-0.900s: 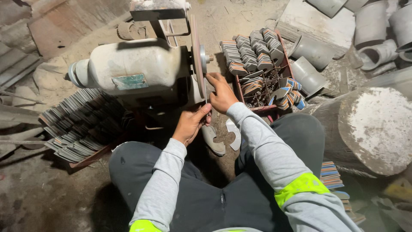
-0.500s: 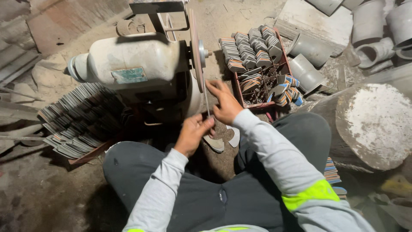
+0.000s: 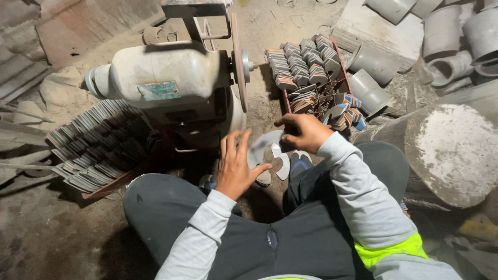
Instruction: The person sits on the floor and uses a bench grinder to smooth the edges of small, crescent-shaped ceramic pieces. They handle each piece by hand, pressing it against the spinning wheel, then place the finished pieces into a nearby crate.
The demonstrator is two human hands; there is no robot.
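The person sits low on the dusty ground, both knees spread, arms in grey sleeves reaching forward between them. The left hand (image 3: pixel 236 166) is raised with the palm turned away and the fingers spread wide and loose, holding nothing; it hovers just in front of the bench grinder (image 3: pixel 166 83), below its thin grinding disc (image 3: pixel 238 62). The right hand (image 3: pixel 303 132) is curled, knuckles up, wrist bent slightly inward, its fingers closed on the edge of a pale flat curved piece (image 3: pixel 262 148) that lies between the two hands, low by the person's feet. Just past the right hand stands a red crate (image 3: pixel 342 72) packed with stacked small flat pieces. To the left of the grinder a second tray (image 3: pixel 98 150) holds rows of dark grey flat pieces
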